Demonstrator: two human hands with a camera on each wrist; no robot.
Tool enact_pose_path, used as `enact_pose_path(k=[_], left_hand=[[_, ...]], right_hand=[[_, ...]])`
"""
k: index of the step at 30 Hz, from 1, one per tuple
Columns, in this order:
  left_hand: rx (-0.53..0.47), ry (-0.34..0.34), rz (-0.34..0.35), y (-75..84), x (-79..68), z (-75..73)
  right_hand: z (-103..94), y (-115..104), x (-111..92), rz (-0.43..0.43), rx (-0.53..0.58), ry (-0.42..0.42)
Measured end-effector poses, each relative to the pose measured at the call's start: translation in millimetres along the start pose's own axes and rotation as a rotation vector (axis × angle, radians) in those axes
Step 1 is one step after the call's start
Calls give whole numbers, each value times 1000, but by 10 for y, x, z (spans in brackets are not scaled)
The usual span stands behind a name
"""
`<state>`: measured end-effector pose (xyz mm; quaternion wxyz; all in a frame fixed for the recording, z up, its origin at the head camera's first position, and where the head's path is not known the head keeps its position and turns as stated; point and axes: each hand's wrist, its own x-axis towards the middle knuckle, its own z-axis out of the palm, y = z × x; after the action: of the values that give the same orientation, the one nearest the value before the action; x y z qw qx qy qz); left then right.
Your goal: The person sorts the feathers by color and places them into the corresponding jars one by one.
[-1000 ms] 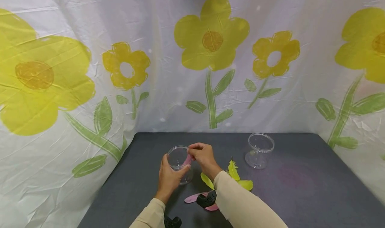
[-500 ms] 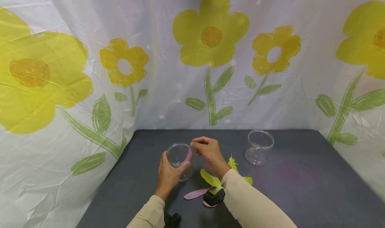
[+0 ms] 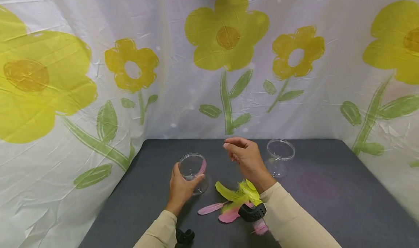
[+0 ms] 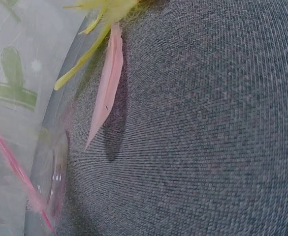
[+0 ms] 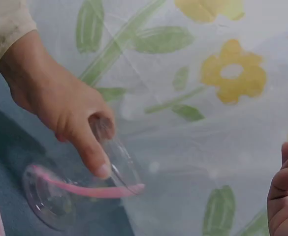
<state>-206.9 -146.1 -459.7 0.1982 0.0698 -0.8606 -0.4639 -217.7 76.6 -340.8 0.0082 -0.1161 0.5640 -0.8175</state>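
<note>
A clear footed plastic cup (image 3: 190, 168) is gripped by my left hand (image 3: 180, 190), thumb on one side and fingers round the other. Inside it a pink feather (image 5: 99, 191) stretches from near the foot up to the rim. My right hand (image 3: 249, 159) is raised to the right of that cup, its fingers loosely bent and nothing visible between them. Below it on the table lie yellow feathers (image 3: 226, 192) and pink feathers (image 3: 210, 208) in a loose pile, partly covered by the right wrist camera. The left wrist view also shows a table feather (image 4: 108, 83).
A second clear footed cup (image 3: 279, 164) stands at the back right of the dark table (image 3: 324, 211), just behind my right hand. A white cloth printed with yellow flowers (image 3: 228, 37) hangs behind the table and along its sides.
My right hand let go of the pink feather at the cup's rim and moved off to the right. The feather stays in the cup, still gripped by my left hand.
</note>
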Motion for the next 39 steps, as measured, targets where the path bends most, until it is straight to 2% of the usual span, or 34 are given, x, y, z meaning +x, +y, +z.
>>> enact_pose_path(k=[7, 16, 21, 30, 39], left_hand=[[6, 0, -1, -17, -3, 13], [13, 7, -6, -32, -10, 15], [20, 10, -4, -34, -1, 17], [8, -12, -10, -45, -26, 7], [1, -16, -10, -25, -19, 6]], right_hand=[[-256, -130, -147, -76, -6, 19], [-656, -278, -412, -106, -25, 94], [-850, -274, -561, -103, -47, 132], [-1175, -18, -805, 42, -132, 239], [-1388, 324, -999, 211, -228, 378]])
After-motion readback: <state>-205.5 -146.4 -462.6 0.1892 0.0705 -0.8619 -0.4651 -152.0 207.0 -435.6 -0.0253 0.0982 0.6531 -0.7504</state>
